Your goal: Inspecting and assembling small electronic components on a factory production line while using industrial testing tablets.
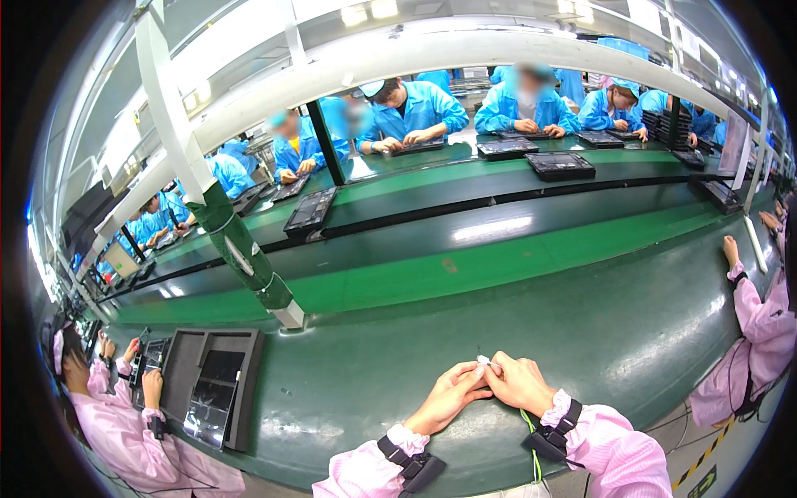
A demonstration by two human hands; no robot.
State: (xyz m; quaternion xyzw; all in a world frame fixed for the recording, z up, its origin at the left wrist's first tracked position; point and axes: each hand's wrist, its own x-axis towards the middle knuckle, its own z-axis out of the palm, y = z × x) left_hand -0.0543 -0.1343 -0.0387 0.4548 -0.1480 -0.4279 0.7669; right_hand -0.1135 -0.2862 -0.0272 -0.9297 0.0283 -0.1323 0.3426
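My left hand (451, 397) and my right hand (520, 384) meet above the green worktable (357, 373), near its front edge. A small white piece (483, 360) pokes out between the fingertips of both hands; its kind is too small to tell. The fingers of each hand are bent and pinched together around it. Each wrist carries a black strap, and a yellow-green cord (531, 440) hangs from beside the right wrist toward the table edge.
At the left, a dark foam tray (256, 357) holding black flat panels lies beside a co-worker in pink (124, 432). A white-and-green post (241, 241) rises from the table. Black flat devices (560, 165) sit along the far line, where people in blue work. Another person's pink sleeve (760, 324) is at right.
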